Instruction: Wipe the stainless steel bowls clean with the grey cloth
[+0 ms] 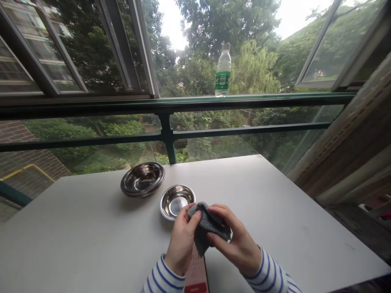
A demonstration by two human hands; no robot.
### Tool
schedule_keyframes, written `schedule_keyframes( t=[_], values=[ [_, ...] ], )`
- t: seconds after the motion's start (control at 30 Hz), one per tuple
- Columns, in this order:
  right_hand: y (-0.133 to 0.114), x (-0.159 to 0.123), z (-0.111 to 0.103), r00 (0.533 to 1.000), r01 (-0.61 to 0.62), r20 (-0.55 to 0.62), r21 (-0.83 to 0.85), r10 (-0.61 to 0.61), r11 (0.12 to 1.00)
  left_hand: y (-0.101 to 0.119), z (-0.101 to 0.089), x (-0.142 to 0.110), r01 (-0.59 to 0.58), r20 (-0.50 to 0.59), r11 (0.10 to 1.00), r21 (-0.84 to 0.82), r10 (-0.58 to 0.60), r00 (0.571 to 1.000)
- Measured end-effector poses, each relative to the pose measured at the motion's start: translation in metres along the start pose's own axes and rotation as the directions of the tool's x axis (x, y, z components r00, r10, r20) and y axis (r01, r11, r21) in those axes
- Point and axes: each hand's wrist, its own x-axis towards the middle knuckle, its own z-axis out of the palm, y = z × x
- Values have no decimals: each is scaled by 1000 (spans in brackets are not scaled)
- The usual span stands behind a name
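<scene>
A dark grey cloth (207,226) is bunched up between my two hands above the near part of the table. My left hand (183,238) pinches its left side between thumb and fingers. On the other side, my right hand (235,240) grips the cloth with thumb below and fingers on top. Just beyond my left hand sits a small shiny metal bowl (163,203), its near right rim partly covered by my fingers. Under the cloth and my left wrist lies a phone (197,274) with a lit reddish screen, partly hidden.
A stack of larger metal bowls (126,189) stands farther back on the left of the white table (269,199). Beyond the table runs a green railing (259,103) with a clear green-labelled bottle (222,79) upright on it. A curtain (339,154) hangs on the right.
</scene>
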Motion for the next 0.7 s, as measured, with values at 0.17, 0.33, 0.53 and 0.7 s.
schedule_keyframes(
  t=[0.17, 0.33, 0.53, 0.7],
  values=[
    [2, 5, -6, 959, -270, -4, 298, 284, 916, -8, 9, 2, -103, 130, 991, 87, 91, 987],
    [11, 11, -7, 946, -319, -22, 105, 323, 942, -9, -10, 5, -393, 245, 695, 602, 308, 919],
    [31, 16, -24, 920, -353, -210, -71, 332, 933, 4, -57, 19, -524, 553, -204, 827, 464, 692],
    [36, 19, -21, 928, -347, -181, -98, 326, 933, 2, -63, 30, -471, 577, -357, 807, 309, 756]
  ],
)
